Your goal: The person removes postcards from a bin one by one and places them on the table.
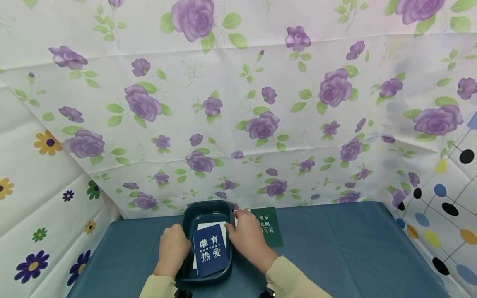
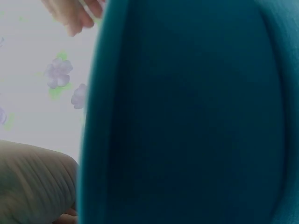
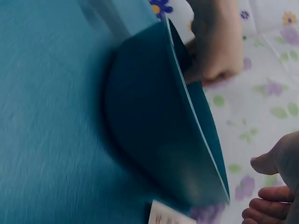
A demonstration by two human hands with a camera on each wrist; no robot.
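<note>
A dark teal plastic tray [image 1: 206, 281] sits on the blue table. Inside it a dark blue card [image 1: 210, 251] with white Chinese characters lies on top of a white card [image 1: 200, 226]. My left hand [image 1: 173, 247] grips the tray's left rim; its fingertips are mostly hidden in the head view. At the right rim is my right hand [image 1: 249, 236], and the right wrist view shows its thumb and loosely bent fingers [image 3: 268, 207] apart from the tray wall. Beyond this hand lies a green card [image 1: 271, 231] with white characters, partly covered by it.
The blue table covering [image 1: 335, 252] spreads to the right of the cards. A white cloth wall with purple flowers [image 1: 261, 124] rises behind the table. Patterned side sheets stand at left [image 1: 41, 231] and right [image 1: 443, 215].
</note>
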